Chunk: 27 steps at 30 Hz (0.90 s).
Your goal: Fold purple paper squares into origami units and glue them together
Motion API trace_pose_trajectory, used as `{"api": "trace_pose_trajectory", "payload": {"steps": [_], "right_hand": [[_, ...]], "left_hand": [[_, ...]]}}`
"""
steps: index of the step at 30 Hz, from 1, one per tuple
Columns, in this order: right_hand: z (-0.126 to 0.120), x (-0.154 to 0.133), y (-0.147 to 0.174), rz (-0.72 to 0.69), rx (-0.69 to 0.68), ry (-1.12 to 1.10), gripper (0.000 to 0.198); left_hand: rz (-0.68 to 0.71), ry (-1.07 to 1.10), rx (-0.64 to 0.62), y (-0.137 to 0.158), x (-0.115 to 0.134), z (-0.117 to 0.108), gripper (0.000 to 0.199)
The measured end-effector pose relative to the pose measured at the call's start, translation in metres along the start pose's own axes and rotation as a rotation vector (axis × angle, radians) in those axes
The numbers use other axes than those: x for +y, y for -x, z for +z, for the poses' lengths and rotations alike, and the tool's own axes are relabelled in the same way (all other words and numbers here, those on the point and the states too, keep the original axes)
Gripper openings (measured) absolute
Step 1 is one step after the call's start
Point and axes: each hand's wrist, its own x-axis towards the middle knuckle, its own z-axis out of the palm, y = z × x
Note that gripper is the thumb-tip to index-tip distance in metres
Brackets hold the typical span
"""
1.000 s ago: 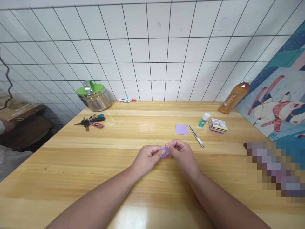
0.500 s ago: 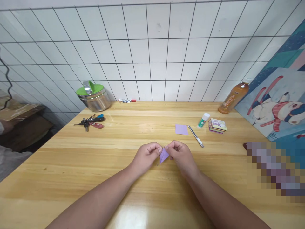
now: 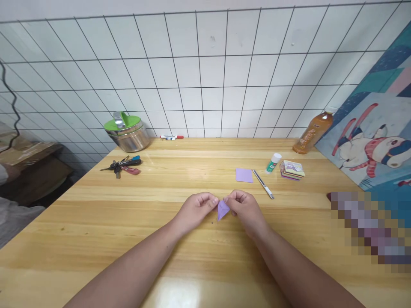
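Observation:
Over the middle of the wooden table (image 3: pixel 128 239), a small folded piece of purple paper (image 3: pixel 222 210) hangs between my two hands, its pointed end toward me. My left hand (image 3: pixel 199 210) pinches its upper left corner between thumb and forefinger. On the other side, my right hand (image 3: pixel 244 209) pinches the upper right part, fingers curled and covering that edge. Beyond the right hand lies a flat square of purple paper (image 3: pixel 244 175), with a utility knife (image 3: pixel 263 184) slanting beside it.
A glue stick (image 3: pixel 273 163) stands near a stack of colored paper (image 3: pixel 292 170). Behind them is a bottle of amber drink (image 3: pixel 313 133). Keys (image 3: pixel 122 165), a green-lidded steel pot (image 3: pixel 131 132) and markers (image 3: pixel 171 137) sit toward the back left. A tiled wall (image 3: pixel 212 98) bounds the table.
The folded purple paper has shifted slightly to the right and tilted a little between my fingers. Both hands keep their pinch. The whole view has moved slightly.

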Motion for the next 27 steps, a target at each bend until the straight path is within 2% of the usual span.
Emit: {"api": "trace_pose_trajectory", "payload": {"steps": [4, 11, 14, 18, 21, 24, 26, 27], "right_hand": [[0.0028, 0.0, 0.0007, 0.017, -0.033, 0.014, 0.023], [0.0079, 0.0033, 0.0025, -0.007, -0.086, 0.072, 0.03], [0.007, 0.0067, 0.0013, -0.071, -0.063, 0.114, 0.027], [0.0024, 0.0075, 0.0, -0.166, -0.113, 0.237, 0.022], [0.0019, 0.0054, 0.001, -0.207, -0.129, 0.327, 0.021], [0.005, 0.0036, 0.0038, -0.263, -0.11, 0.403, 0.017], [0.0075, 0.0032, 0.0061, -0.331, -0.089, 0.468, 0.009], [0.0084, 0.0033, 0.0071, -0.361, -0.077, 0.502, 0.013]], "left_hand": [[0.018, -0.03, 0.009, 0.0012, 0.0006, 0.0017, 0.026], [0.143, -0.051, 0.217, -0.0011, -0.0009, -0.0024, 0.02], [0.147, -0.052, 0.204, -0.0024, -0.0023, -0.0034, 0.021], [0.17, -0.021, 0.113, 0.0005, -0.0008, -0.0033, 0.023], [0.146, -0.03, 0.1, 0.0022, 0.0012, -0.003, 0.022], [0.139, -0.022, 0.13, 0.0008, 0.0014, -0.0036, 0.021], [0.137, -0.018, 0.199, -0.0012, 0.0008, -0.004, 0.022], [0.126, -0.023, 0.235, -0.0021, 0.0003, -0.004, 0.023]]}}
